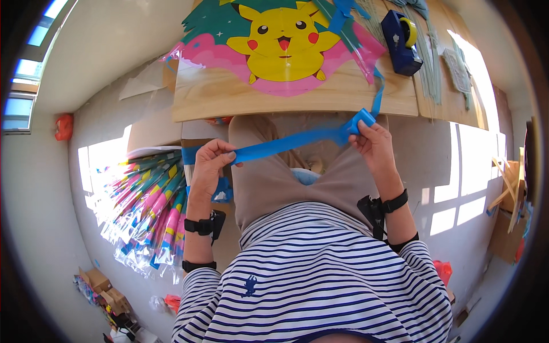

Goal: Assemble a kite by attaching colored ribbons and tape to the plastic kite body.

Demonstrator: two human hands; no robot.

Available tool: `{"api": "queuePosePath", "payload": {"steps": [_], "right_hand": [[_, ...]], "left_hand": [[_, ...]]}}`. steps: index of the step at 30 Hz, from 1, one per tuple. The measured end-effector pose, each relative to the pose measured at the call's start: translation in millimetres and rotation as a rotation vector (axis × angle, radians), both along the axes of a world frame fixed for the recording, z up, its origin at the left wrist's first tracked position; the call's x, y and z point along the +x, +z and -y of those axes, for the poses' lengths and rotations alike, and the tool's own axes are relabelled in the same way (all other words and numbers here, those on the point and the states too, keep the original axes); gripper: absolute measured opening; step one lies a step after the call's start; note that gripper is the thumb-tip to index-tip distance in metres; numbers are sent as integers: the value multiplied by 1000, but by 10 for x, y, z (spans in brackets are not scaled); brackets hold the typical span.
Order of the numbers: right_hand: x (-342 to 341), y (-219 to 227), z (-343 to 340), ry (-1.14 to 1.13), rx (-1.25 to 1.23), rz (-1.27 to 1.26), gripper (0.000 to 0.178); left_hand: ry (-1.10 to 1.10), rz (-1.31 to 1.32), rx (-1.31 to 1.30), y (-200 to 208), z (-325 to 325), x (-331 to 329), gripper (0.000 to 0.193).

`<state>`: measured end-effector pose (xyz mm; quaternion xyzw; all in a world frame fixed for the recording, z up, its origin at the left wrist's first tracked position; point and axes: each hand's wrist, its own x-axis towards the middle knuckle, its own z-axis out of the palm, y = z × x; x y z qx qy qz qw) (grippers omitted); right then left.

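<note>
Holding a blue ribbon [269, 147] above the lap, both hands at work. Left hand [207, 163]: fingers [213, 145] and thumb clamped on the ribbon's near end. Right hand [376, 150]: fingers and thumb clamped on a bunched or rolled part of the same ribbon; cannot tell which. Between the hands the strip runs slantwise, rising toward the right, its stretch near the right hand blurred. Beyond the right hand, a length of ribbon goes up past the tabletop [229, 104] edge to near the pink tip of a printed sheet [284, 43].

Sheet lies flat on the wood: yellow cartoon creature, red cheeks, green and pink ground. More blue strip at its upper right. Just right of the sheet, a dark blue tape dispenser [394, 48] with a yellow roll [410, 33]; farther right, thin pale rods [430, 66] and a clear packet [457, 70].

Left of the sitter, low down: a fanned pile of multicoloured wrapped bundles [151, 206], clear film catching sun. Sitter wears a striped top [314, 263], brown trousers [254, 183], black straps [198, 227] on both forearms.
</note>
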<state>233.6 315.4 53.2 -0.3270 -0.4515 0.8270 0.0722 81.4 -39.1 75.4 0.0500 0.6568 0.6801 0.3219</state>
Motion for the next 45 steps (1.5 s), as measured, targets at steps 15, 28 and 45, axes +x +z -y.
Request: {"api": "queuePosePath", "payload": {"steps": [15,28,45], "right_hand": [[-534,581,900,407,762,-289,16],[-565,391,950,307,487,-256,15],[-450,517,318,-123,599,-228,9]], "left_hand": [[-330,-454,-101,577,-945,-142,13],[-37,-22,227,271,-990,-100,19],[-250,-459,-152,-257,-1285,5,25]]}}
